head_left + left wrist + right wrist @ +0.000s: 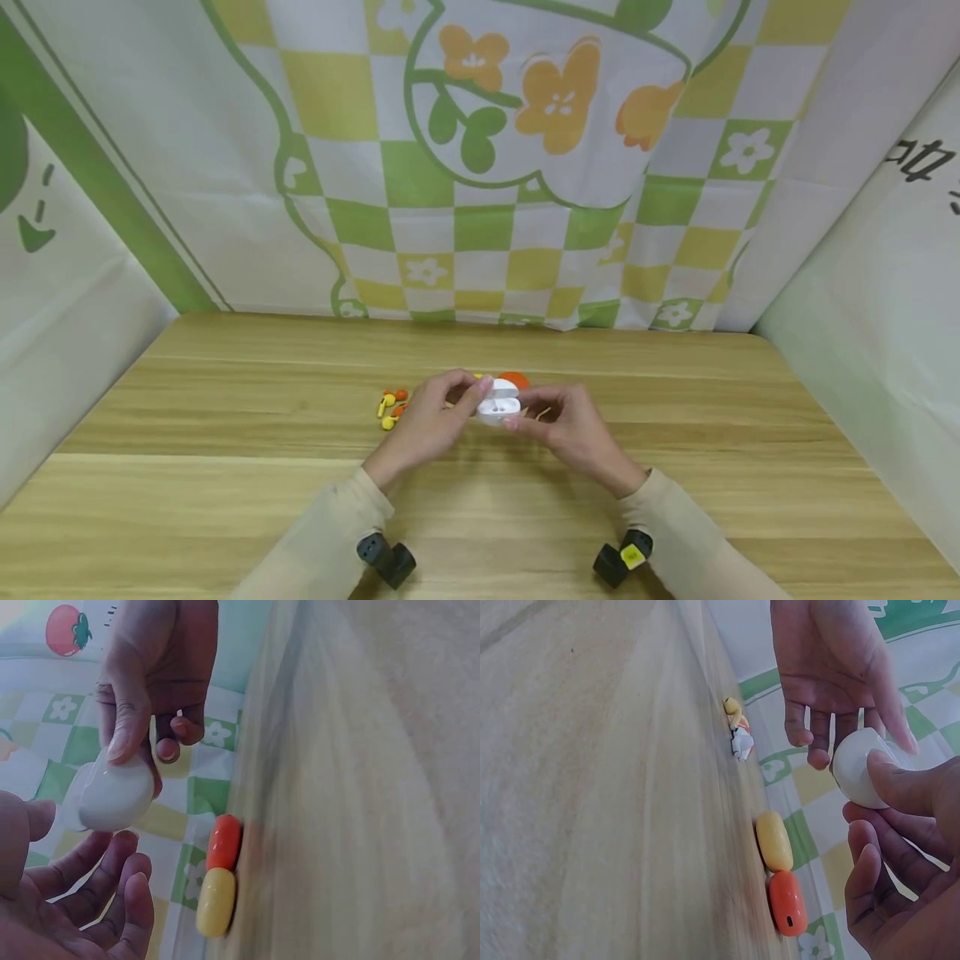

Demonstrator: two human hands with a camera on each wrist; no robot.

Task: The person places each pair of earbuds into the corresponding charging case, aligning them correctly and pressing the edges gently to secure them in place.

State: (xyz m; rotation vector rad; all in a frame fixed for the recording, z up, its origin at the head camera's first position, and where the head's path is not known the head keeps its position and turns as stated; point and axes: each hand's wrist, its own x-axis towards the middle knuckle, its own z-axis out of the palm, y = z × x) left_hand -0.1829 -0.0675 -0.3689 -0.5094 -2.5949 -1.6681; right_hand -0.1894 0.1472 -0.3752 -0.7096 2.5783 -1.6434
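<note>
A white earbud charging case [498, 407] is held up between both hands above the middle of the table, its lid raised and small dark slots visible inside. From its left side, my left hand [438, 412] puts thumb and fingers around the lid end. My right hand [581, 429] pinches the case body on the right, thumb on the near side; in the right wrist view that thumb [881, 766] presses on the smooth white shell. Loose earbuds [387, 402] in yellow and orange lie left of the left hand; white ones [742, 742] show in the right wrist view.
A yellow earbud case [774, 841] and an orange earbud case [787, 903] lie end to end on the table behind the hands. The wooden table [247, 392] ends at a patterned cloth backdrop [480, 225], with white side panels left and right.
</note>
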